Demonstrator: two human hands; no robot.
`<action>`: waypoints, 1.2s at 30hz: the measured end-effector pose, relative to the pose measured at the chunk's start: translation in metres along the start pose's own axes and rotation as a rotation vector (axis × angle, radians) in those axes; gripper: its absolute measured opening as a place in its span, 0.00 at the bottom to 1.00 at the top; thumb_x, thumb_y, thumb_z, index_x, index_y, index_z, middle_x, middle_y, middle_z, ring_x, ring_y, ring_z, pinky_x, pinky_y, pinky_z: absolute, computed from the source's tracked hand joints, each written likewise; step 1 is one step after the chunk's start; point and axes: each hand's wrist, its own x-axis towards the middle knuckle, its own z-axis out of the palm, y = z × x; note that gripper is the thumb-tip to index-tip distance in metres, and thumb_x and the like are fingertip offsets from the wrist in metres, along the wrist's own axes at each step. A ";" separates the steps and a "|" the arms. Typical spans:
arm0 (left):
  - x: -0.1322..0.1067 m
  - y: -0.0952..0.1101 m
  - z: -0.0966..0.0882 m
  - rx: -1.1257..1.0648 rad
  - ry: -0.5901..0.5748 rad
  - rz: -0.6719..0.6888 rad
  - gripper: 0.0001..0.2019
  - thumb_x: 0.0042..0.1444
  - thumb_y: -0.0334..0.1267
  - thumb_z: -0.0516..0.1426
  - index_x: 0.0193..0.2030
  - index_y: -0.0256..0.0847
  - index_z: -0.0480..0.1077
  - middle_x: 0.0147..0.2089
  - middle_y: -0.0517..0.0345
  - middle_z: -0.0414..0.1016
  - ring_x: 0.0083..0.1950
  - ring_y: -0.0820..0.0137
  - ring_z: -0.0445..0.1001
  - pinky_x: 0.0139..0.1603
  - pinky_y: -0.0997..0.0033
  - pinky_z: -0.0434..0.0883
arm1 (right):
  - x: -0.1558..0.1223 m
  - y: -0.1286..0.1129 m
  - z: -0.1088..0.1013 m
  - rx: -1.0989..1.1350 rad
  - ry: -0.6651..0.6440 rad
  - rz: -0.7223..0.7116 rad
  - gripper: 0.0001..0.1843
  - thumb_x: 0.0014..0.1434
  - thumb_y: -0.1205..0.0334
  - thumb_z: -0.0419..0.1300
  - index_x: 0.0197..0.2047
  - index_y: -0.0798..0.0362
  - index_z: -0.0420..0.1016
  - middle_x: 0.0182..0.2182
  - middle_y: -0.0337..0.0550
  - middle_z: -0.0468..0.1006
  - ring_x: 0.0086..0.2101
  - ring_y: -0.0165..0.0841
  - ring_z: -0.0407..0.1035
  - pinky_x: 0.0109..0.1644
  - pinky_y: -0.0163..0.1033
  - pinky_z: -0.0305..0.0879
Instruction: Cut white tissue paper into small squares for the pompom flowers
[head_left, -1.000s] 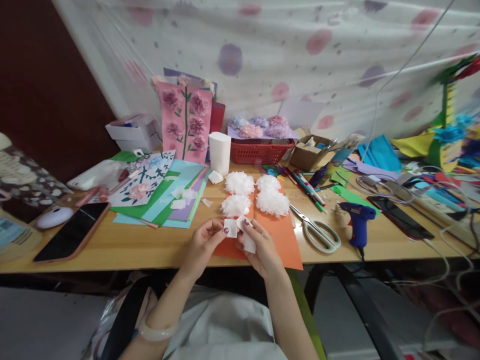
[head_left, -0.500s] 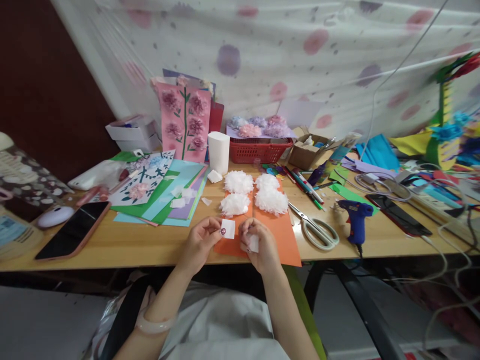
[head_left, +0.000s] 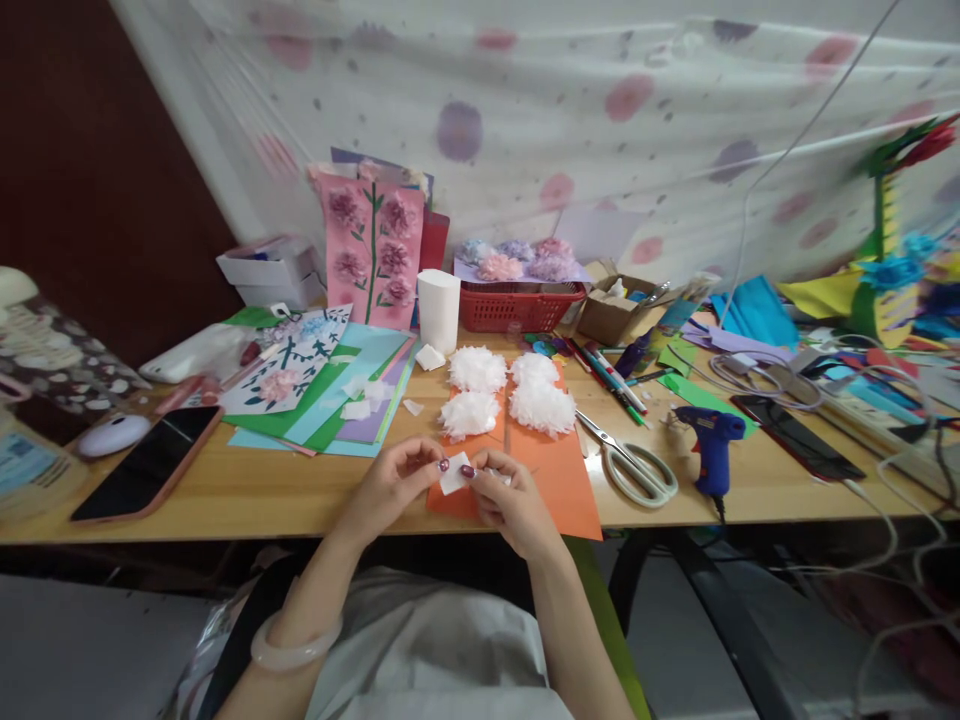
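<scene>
A small white tissue paper square [head_left: 453,476] is pinched between the fingertips of both hands over the near edge of an orange sheet [head_left: 559,490]. My left hand [head_left: 397,482] grips its left side, thumb on top. With thumb and forefinger my right hand [head_left: 514,497] holds the right side; more white paper shows partly behind those fingers. Just beyond the hands, several fluffy white paper clusters [head_left: 543,408] lie on the orange sheet. To the right rest open-bladed scissors [head_left: 637,470] with pale handles.
A blue glue gun [head_left: 709,440] and a phone [head_left: 796,437] lie at right, with cables. Left are coloured paper sheets [head_left: 300,425], loose white squares [head_left: 356,410] and another phone [head_left: 150,462]. Behind stand a white paper roll [head_left: 439,312], a red basket [head_left: 517,308] and markers [head_left: 615,375].
My right hand has turned and moved left to meet the white square held by my left hand. The square now sits tilted between both hands.
</scene>
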 end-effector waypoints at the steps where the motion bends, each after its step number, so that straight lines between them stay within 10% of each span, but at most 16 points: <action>1: -0.002 -0.001 0.002 0.031 0.085 0.023 0.05 0.52 0.39 0.61 0.29 0.41 0.72 0.31 0.58 0.74 0.35 0.65 0.73 0.38 0.66 0.70 | 0.000 0.000 0.000 -0.003 0.009 -0.004 0.23 0.45 0.47 0.74 0.27 0.52 0.67 0.14 0.21 0.51 0.16 0.19 0.37 0.17 0.27 0.34; 4: -0.014 0.000 0.009 0.139 0.317 0.154 0.04 0.53 0.35 0.63 0.35 0.45 0.73 0.38 0.57 0.76 0.44 0.63 0.73 0.51 0.63 0.69 | -0.001 0.001 0.001 -0.008 0.037 -0.013 0.23 0.46 0.46 0.73 0.27 0.51 0.66 0.15 0.22 0.51 0.17 0.19 0.37 0.17 0.28 0.34; 9: -0.032 0.005 0.025 0.473 0.238 0.510 0.11 0.56 0.30 0.63 0.44 0.47 0.79 0.44 0.54 0.84 0.48 0.61 0.79 0.54 0.64 0.71 | 0.000 0.004 -0.001 -0.003 0.040 -0.011 0.22 0.47 0.47 0.73 0.28 0.52 0.68 0.16 0.23 0.50 0.17 0.20 0.37 0.18 0.28 0.34; 22: -0.028 -0.003 0.030 0.127 0.295 0.182 0.04 0.55 0.31 0.62 0.31 0.43 0.76 0.36 0.56 0.84 0.40 0.65 0.82 0.44 0.70 0.77 | -0.002 0.005 -0.002 -0.011 -0.041 -0.012 0.21 0.54 0.43 0.67 0.30 0.53 0.70 0.19 0.26 0.52 0.18 0.21 0.39 0.20 0.30 0.34; 36: -0.029 -0.005 0.023 0.182 0.276 0.254 0.07 0.53 0.32 0.65 0.27 0.45 0.73 0.38 0.55 0.85 0.42 0.61 0.83 0.46 0.65 0.76 | -0.004 0.003 -0.001 -0.105 -0.050 -0.080 0.11 0.52 0.54 0.67 0.30 0.51 0.72 0.18 0.27 0.55 0.18 0.22 0.43 0.21 0.32 0.38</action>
